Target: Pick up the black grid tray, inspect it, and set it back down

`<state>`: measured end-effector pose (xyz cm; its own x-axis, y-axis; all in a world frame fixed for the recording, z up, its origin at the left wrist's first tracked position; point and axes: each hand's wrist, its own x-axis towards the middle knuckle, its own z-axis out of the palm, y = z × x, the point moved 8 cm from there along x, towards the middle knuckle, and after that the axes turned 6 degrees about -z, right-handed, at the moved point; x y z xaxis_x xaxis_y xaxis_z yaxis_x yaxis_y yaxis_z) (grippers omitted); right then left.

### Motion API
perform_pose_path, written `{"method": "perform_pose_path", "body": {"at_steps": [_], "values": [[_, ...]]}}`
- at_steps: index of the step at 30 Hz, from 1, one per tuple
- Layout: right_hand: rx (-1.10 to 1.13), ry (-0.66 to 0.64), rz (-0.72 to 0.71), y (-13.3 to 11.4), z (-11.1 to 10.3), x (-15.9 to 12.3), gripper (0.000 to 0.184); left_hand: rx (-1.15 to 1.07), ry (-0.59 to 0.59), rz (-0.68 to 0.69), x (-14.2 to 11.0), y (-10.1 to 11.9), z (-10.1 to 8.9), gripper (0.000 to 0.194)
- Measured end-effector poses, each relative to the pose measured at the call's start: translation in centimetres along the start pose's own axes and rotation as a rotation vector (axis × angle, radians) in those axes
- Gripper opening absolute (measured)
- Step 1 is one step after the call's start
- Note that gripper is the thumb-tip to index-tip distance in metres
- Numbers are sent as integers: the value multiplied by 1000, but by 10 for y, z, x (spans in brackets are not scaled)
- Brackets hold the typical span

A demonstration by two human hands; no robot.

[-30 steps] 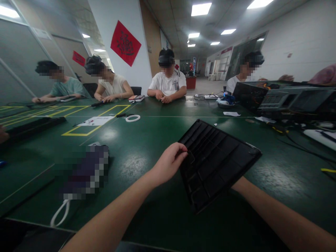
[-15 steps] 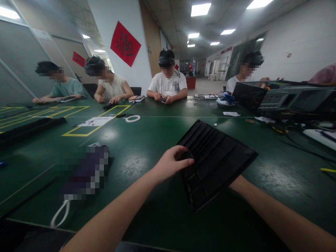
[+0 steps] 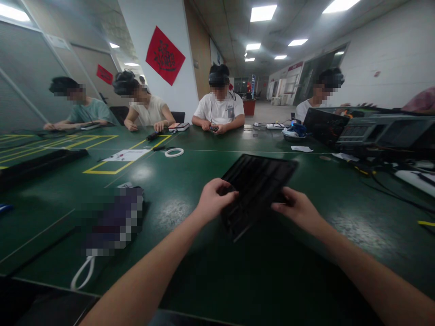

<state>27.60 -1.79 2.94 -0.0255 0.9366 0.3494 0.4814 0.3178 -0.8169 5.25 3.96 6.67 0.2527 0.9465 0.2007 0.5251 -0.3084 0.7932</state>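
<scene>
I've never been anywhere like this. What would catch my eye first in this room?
Your eye would likely go first to the black ribbed tray in the middle of the view, with the left hand gripping it and the right hand at its other edge. Beyond it stretches a long green table, with seated people along its far side wearing dark headgear. Up ahead on the left, a red banner stands out against the white wall.

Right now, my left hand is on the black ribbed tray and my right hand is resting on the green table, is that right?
Not quite: the head view shows your right hand on the black ribbed tray, not on the green table. Your left hand is on the tray, as you said.
</scene>
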Motion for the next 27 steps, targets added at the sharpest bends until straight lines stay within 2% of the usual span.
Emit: {"method": "perform_pose_path", "body": {"at_steps": [2,5,8,10,13,17,20,23,25,27], "values": [[-86,120,83,10,-36,7,51,114,160,-108,16,-22,-28,32],[-377,378,211,29,-103,7,52,489,396,-213,36,-49,-71,41],[-693,519,376,55,-154,-5,55,773,457,-300,53,-73,-95,49],[-821,503,558,82,-172,-16,57,870,445,-382,61,-91,-103,54],[-854,422,740,118,-178,-30,60,916,392,-523,66,-116,-110,60],[-935,323,763,138,-173,-32,61,906,364,-618,67,-130,-112,66],[-955,322,809,140,-171,-34,66,919,451,-565,65,-122,-113,68],[-962,334,809,136,-170,-34,71,939,556,-449,59,-107,-113,58],[-960,335,803,131,-168,-33,71,950,534,-385,55,-100,-112,50],[-940,335,820,128,-167,-34,72,947,471,-385,50,-99,-112,45]]}}
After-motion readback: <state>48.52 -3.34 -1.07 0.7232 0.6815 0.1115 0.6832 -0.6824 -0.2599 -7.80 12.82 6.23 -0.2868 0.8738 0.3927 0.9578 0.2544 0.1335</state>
